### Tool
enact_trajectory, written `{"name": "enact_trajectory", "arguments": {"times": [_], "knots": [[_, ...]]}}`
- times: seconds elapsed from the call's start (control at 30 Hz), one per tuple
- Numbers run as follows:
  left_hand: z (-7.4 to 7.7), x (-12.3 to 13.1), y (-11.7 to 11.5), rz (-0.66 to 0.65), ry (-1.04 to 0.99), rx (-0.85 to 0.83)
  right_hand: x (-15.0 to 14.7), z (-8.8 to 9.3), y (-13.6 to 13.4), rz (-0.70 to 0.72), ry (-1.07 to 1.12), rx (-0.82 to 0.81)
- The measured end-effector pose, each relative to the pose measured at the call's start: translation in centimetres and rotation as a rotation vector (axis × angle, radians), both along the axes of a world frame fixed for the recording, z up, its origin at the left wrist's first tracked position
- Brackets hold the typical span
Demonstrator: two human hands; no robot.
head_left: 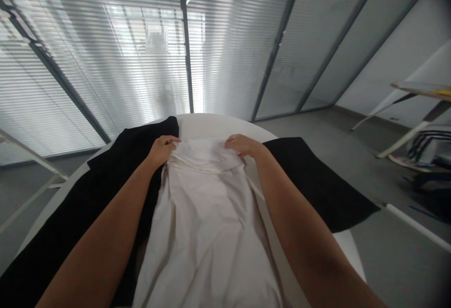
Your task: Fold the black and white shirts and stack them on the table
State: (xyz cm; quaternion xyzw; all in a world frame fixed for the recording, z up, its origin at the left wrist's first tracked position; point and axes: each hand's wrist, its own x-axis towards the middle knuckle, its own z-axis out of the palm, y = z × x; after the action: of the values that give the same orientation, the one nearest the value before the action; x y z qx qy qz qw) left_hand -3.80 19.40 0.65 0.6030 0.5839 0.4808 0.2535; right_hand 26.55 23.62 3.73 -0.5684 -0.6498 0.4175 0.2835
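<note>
A white cloth garment (207, 214) lies lengthwise on a round white table (211, 122), its near part running out of the bottom of the view. Its far end is turned over into a band with wrinkles below it. My left hand (163, 150) pinches the left corner of that band, fingers closed on the cloth. At the opposite corner, my right hand (244, 144) grips the fabric between thumb and fingers. I cannot tell which kind of garment it is.
Black cloth (116, 181) spreads along the table's left side, and another black piece (313, 186) hangs over the right edge. Glass panels with blinds (225, 54) stand behind. At the right are another table (419, 91) and a striped item (431, 141).
</note>
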Motion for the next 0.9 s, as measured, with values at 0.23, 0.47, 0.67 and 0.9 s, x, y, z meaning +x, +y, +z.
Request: {"name": "enact_trajectory", "arguments": {"times": [0.23,0.47,0.67,0.9], "knots": [[1.1,0.9,-0.3,0.303,0.666,-0.399,-1.8,1.2,-1.1,-0.018,-0.58,-0.134],[1.7,0.0,-0.2,0.044,0.475,-0.476,-1.1,0.3,-0.5,0.1,-0.709,-0.117],[0.7,-0.5,-0.2,-0.005,0.477,-0.205,-0.8,-0.7,0.4,0.115,-0.8,0.025],[-0.7,-0.3,0.3,0.019,0.511,-0.076,-1.3,-0.6,0.0,0.042,-0.82,0.094]]}}
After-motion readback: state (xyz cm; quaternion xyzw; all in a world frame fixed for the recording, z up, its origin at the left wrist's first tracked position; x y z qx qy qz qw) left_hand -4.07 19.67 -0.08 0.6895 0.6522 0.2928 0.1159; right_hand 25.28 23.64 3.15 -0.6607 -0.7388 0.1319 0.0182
